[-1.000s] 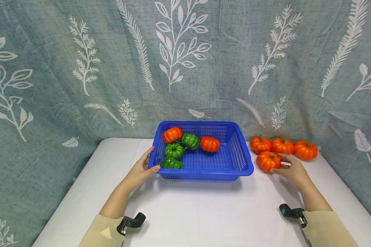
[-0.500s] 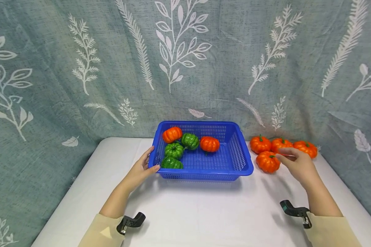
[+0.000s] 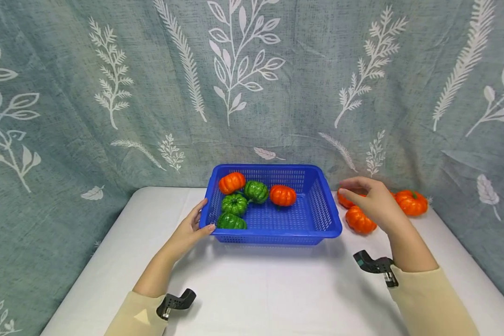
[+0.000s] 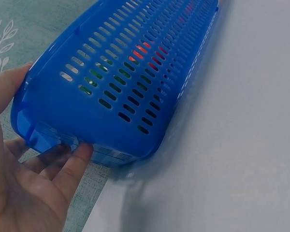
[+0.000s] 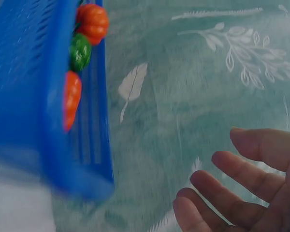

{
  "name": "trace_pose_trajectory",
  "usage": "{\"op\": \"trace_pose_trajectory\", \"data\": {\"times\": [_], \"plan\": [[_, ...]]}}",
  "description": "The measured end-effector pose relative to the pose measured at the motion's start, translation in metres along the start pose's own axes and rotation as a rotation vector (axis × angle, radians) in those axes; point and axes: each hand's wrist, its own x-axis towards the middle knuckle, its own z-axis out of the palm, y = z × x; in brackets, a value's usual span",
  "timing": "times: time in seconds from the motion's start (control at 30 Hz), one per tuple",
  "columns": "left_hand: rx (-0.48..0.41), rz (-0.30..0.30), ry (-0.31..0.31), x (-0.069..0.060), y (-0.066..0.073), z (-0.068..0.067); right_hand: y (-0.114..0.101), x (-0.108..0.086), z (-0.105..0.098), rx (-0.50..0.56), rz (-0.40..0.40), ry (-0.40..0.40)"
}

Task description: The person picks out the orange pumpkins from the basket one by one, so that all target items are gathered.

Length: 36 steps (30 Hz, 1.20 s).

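Note:
My left hand (image 3: 187, 237) holds the left end of a blue plastic basket (image 3: 273, 233), thumb on the rim; the left wrist view shows fingers (image 4: 77, 166) against its end wall. Inside the basket lie an orange mini pumpkin (image 3: 232, 183) at back left, another orange pumpkin (image 3: 283, 195) near the middle, and several green pumpkins, one a green pumpkin (image 3: 234, 204) on the left. My right hand (image 3: 371, 198), holding nothing, hovers over orange pumpkins right of the basket. It partly hides the front orange pumpkin (image 3: 360, 221) and those behind. In the right wrist view its fingers are spread and relaxed.
The basket and loose pumpkins stand on a white-covered table (image 3: 269, 284). At the far right of the group lies an orange pumpkin (image 3: 413, 203). A grey-green leaf-print curtain (image 3: 302, 93) hangs right behind the table. Each wrist wears a black camera mount (image 3: 375, 265).
My right hand has let go of the front orange pumpkin, risen, and moved left toward the basket. That pumpkin stays on the table. My left hand keeps its hold; the head view has shifted slightly.

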Motion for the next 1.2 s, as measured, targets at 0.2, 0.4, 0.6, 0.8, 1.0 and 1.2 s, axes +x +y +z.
{"op": "trace_pose_trajectory", "data": {"times": [0.2, 0.4, 0.6, 0.8, 1.0, 1.2], "plan": [[-0.011, -0.005, -0.003, 0.000, -0.001, 0.001, -0.019, 0.029, 0.017, 0.002, -0.020, -0.092], [0.001, -0.006, 0.007, 0.000, -0.001, 0.000, -0.027, 0.062, 0.038, 0.021, -0.016, -0.207], [0.004, -0.012, 0.013, 0.000, 0.000, -0.001, -0.024, 0.096, 0.060, 0.084, 0.029, -0.289], [0.001, -0.013, 0.004, 0.000, -0.001, 0.001, -0.014, 0.120, 0.078, 0.086, 0.072, -0.308], [0.008, -0.013, 0.005, 0.000, -0.001, 0.001, -0.004, 0.131, 0.096, 0.108, 0.131, -0.322], [0.005, -0.009, 0.001, 0.001, -0.001, 0.001, 0.002, 0.139, 0.105, 0.150, 0.173, -0.364]]}}
